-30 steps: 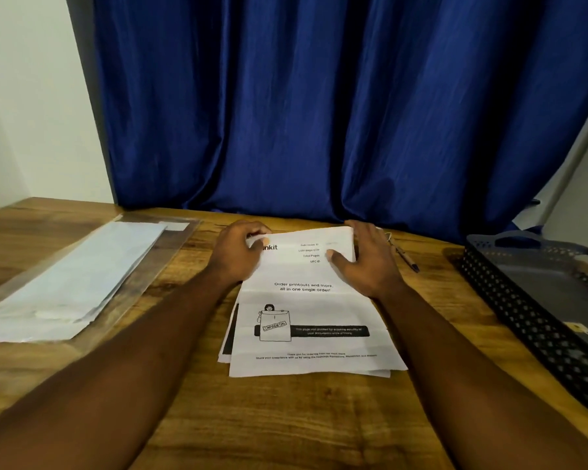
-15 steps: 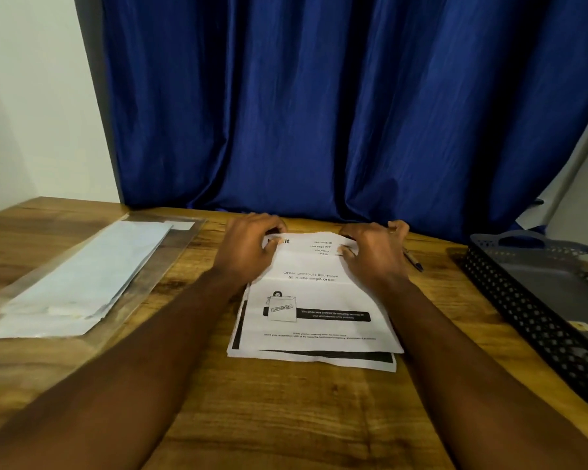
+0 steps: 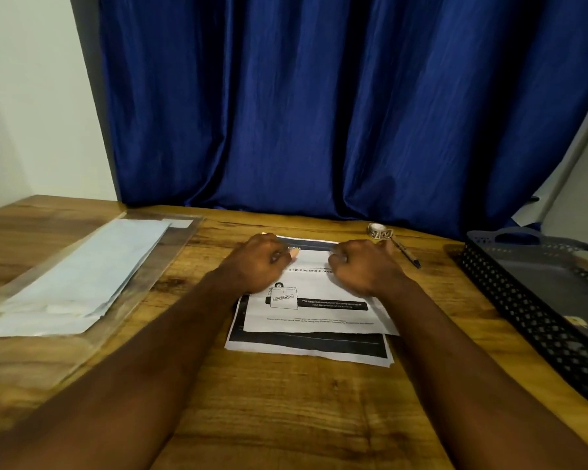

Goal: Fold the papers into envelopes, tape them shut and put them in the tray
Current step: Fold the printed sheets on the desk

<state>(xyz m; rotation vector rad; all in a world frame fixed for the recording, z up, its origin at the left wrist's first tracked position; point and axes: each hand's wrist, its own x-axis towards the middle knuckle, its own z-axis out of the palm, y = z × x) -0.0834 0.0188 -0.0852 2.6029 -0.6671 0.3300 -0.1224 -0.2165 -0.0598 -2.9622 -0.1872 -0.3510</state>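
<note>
A stack of printed papers [image 3: 309, 347] lies in the middle of the wooden table. The top sheet [image 3: 316, 317] has its far edge folded over towards me. My left hand [image 3: 257, 262] and my right hand [image 3: 360, 266] both have curled fingers and pinch that folded edge, one at each side. A small roll of tape [image 3: 378, 230] sits just beyond my right hand. The dark perforated tray [image 3: 523, 293] stands at the right edge of the table.
A clear plastic sleeve with pale folded sheets [image 3: 82, 276] lies at the left. A pen [image 3: 406, 254] rests beside the tape roll. Blue curtain [image 3: 319, 113] hangs behind the table's far edge. Bare wood shows in front of the papers.
Both hands lifted the top sheet's far edge and brought it towards me, folding it over. The tape roll, hidden before, now shows beyond my right hand.
</note>
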